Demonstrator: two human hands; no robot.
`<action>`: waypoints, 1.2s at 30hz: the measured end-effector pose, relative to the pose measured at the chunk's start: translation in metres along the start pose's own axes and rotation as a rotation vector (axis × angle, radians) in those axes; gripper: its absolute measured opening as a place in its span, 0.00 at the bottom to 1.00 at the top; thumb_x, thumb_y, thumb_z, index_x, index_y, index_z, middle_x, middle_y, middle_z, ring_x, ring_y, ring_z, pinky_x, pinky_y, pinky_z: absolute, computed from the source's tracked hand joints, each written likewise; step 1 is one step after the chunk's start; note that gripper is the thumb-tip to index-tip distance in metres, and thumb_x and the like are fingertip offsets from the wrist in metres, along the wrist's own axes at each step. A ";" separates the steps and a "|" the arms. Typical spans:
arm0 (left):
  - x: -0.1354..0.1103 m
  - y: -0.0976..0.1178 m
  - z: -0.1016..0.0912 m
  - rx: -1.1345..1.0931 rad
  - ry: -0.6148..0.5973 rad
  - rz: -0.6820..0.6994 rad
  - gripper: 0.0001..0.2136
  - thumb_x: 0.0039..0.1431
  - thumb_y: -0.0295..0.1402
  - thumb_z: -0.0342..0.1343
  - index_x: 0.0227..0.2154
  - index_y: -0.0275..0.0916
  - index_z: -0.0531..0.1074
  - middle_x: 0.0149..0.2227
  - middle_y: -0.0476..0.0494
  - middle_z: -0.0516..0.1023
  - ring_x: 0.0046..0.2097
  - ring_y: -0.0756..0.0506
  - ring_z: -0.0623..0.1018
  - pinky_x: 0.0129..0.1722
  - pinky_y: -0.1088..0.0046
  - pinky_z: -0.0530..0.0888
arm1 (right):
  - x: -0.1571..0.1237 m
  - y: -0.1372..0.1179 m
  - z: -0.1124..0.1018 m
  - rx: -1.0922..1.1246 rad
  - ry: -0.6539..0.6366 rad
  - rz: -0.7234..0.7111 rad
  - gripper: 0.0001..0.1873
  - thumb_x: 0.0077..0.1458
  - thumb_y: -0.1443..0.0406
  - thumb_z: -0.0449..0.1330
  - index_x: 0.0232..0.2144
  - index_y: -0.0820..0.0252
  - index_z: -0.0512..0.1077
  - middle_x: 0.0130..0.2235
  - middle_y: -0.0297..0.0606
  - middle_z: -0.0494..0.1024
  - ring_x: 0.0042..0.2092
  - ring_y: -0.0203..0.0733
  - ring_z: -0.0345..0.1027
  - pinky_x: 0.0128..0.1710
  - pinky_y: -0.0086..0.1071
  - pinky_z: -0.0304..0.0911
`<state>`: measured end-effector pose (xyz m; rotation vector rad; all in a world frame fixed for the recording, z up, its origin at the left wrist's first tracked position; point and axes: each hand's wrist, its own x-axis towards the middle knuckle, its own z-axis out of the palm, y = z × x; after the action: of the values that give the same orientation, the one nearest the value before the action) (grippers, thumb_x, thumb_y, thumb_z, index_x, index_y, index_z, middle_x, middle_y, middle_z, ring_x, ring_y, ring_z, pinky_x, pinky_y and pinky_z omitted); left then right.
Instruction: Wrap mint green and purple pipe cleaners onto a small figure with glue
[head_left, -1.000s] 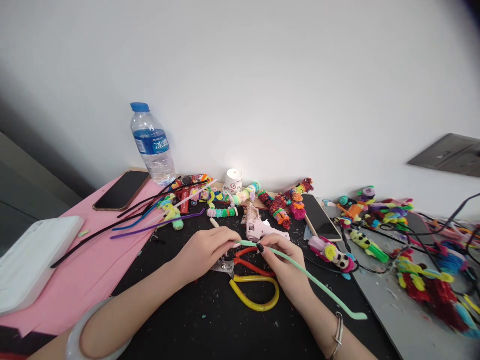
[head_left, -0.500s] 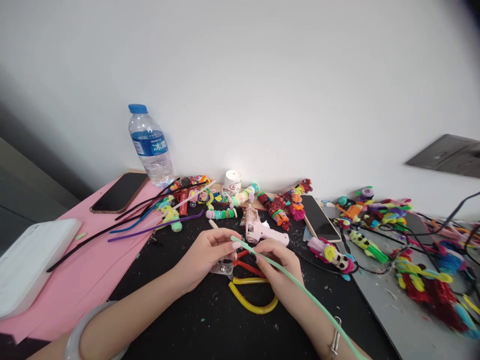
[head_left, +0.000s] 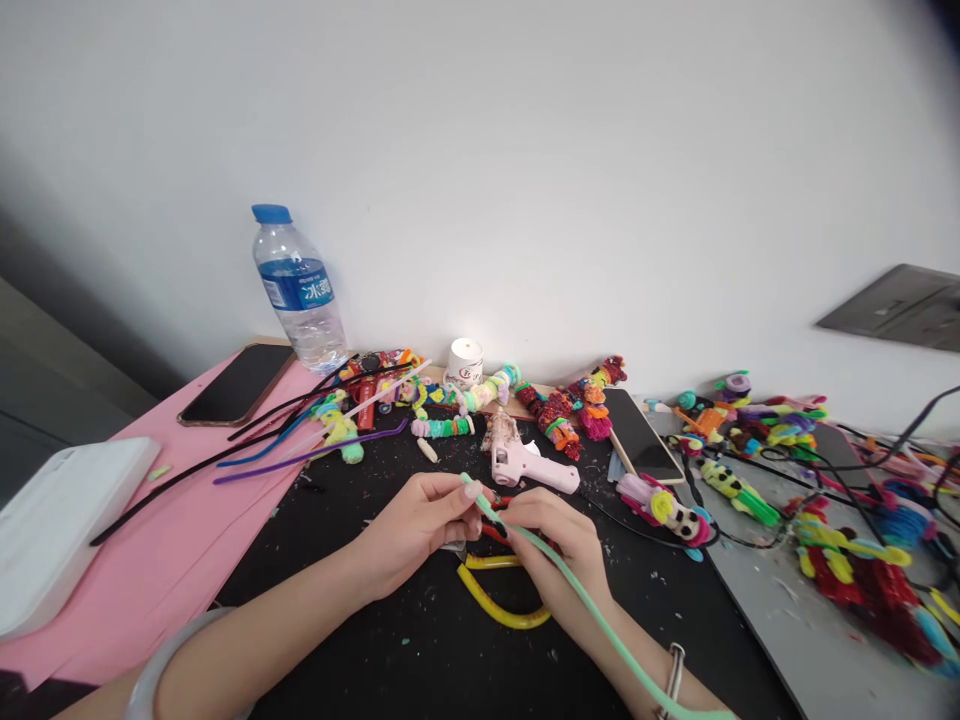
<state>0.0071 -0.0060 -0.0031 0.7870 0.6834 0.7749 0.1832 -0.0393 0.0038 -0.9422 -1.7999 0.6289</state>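
Note:
A mint-green pipe cleaner runs from between my fingertips down over my right forearm to the bottom edge. My left hand pinches it near its upper end, thumb on top. Close beside, my right hand grips the same pipe cleaner a little lower down. Under my hands lie pliers with yellow and red handles, partly hidden by the fingers. Just beyond them a pale pink glue gun rests on its side on the black mat.
Several colourful pipe-cleaner figures lie along the wall and at right. A water bottle, a phone, a white box and loose pipe cleaners are at left on pink paper. Another phone and black cables lie right.
My hands have shifted slightly lower, and the upper end of the pipe cleaner tilts more steeply. My right fingers have closed in along it. The view has moved a little.

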 end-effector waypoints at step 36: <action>0.001 0.008 0.001 -0.184 0.108 0.031 0.09 0.46 0.32 0.65 0.29 0.32 0.76 0.22 0.50 0.72 0.25 0.56 0.72 0.29 0.82 0.73 | 0.002 -0.003 0.001 0.050 -0.041 0.162 0.09 0.58 0.68 0.53 0.30 0.60 0.72 0.29 0.37 0.73 0.31 0.38 0.67 0.31 0.31 0.62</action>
<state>0.0057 -0.0020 0.0034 0.5934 0.6865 0.8999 0.1813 -0.0394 0.0068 -1.0553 -1.7470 0.7958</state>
